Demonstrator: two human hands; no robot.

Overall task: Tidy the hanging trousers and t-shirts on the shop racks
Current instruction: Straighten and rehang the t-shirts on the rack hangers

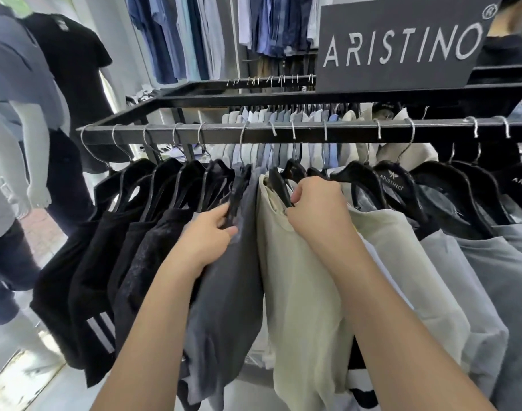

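A black metal rack rail (351,132) runs across in front of me, hung with t-shirts on black hangers. My left hand (208,234) grips the shoulder of a dark grey t-shirt (224,295) at its hanger. Just to the right, my right hand (317,209) holds the shoulder and hanger of a cream t-shirt (301,295). Several black t-shirts (105,247) hang to the left of my hands. Pale grey and cream t-shirts (473,262) hang to the right.
A grey brand sign (402,46) stands on the rack top. A second rail behind carries pale shirts (283,117). Blue shirts (171,34) hang on the far wall. Mannequins in a black top (73,69) and a grey top (16,69) stand left, on the tiled floor (19,378).
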